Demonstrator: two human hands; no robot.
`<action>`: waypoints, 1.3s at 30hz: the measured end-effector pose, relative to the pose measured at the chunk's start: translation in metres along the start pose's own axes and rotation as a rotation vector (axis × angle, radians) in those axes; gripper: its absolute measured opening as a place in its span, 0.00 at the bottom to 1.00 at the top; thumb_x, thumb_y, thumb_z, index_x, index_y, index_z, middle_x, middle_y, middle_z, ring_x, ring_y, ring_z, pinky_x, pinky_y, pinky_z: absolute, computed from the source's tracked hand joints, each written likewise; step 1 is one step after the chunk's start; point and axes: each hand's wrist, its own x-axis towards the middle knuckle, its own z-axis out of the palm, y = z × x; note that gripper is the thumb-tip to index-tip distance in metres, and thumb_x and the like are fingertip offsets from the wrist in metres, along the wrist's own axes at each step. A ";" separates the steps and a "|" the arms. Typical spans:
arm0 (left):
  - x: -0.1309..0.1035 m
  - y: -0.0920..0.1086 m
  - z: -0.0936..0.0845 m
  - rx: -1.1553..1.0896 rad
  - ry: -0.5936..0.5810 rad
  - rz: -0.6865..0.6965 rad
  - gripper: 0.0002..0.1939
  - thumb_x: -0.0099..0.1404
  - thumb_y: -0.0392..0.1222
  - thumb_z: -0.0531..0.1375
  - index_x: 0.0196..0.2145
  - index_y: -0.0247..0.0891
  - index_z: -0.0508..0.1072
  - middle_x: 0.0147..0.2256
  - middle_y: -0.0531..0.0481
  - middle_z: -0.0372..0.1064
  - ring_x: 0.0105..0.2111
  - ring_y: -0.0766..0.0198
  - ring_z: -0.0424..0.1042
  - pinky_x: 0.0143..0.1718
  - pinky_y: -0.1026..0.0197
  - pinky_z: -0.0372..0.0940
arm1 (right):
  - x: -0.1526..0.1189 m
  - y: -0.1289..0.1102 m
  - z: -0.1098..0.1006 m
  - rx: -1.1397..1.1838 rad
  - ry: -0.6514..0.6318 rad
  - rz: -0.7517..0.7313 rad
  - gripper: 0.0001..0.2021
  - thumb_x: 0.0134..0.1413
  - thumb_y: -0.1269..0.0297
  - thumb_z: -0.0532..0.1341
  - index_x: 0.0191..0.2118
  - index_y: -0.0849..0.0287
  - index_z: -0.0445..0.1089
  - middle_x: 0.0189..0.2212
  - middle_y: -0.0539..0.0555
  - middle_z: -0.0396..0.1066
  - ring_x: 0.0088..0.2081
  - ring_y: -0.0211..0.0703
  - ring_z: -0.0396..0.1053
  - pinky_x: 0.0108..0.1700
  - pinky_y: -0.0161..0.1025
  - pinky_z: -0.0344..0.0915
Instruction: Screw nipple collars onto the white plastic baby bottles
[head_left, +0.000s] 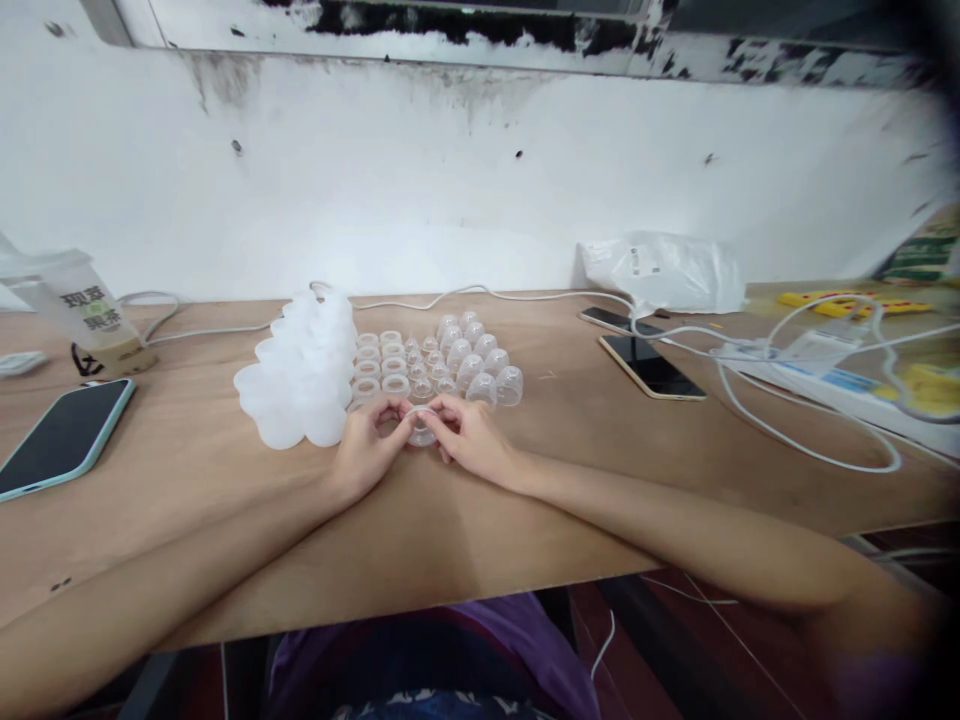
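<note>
Both pinching one small clear plastic ring-and-dome piece (421, 428) between them: left hand (367, 445) touching its left side, right hand (469, 440) its right, equally near, on the brown wooden bench (525, 480).

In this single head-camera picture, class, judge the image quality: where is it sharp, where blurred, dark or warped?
Head view: sharpest at centre, where both hands, left hand and right hand, pinch a small clear piece; soft, even light with faint shadows; right edge and corners blur and darken; the table edge bows from wide-angle distortion; the phone screen shows no strong glare.
</note>
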 end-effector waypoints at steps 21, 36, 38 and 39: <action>-0.006 0.011 -0.003 0.333 -0.060 0.172 0.04 0.57 0.40 0.50 0.30 0.37 0.59 0.27 0.53 0.61 0.26 0.69 0.62 0.24 0.67 0.58 | -0.005 0.004 0.000 -0.199 0.093 -0.346 0.11 0.52 0.69 0.50 0.40 0.60 0.65 0.33 0.52 0.70 0.28 0.34 0.66 0.31 0.32 0.62; -0.003 0.010 -0.003 0.316 -0.073 0.178 0.02 0.56 0.38 0.50 0.28 0.38 0.58 0.26 0.53 0.59 0.26 0.68 0.61 0.24 0.67 0.58 | -0.004 0.005 0.001 -0.260 0.082 -0.350 0.10 0.51 0.71 0.50 0.38 0.61 0.64 0.30 0.52 0.70 0.27 0.34 0.65 0.31 0.32 0.61; -0.003 0.009 -0.003 0.322 -0.071 0.181 0.02 0.56 0.38 0.50 0.28 0.38 0.58 0.26 0.53 0.59 0.26 0.68 0.61 0.24 0.67 0.58 | -0.004 0.005 0.001 -0.260 0.083 -0.348 0.10 0.51 0.71 0.50 0.38 0.61 0.64 0.30 0.52 0.70 0.28 0.34 0.65 0.31 0.32 0.61; -0.003 0.009 -0.003 0.326 -0.071 0.183 0.02 0.56 0.38 0.50 0.28 0.38 0.58 0.26 0.53 0.59 0.26 0.68 0.61 0.24 0.67 0.58 | -0.004 0.005 0.001 -0.258 0.086 -0.348 0.10 0.51 0.71 0.50 0.38 0.61 0.64 0.30 0.52 0.70 0.28 0.34 0.65 0.31 0.32 0.61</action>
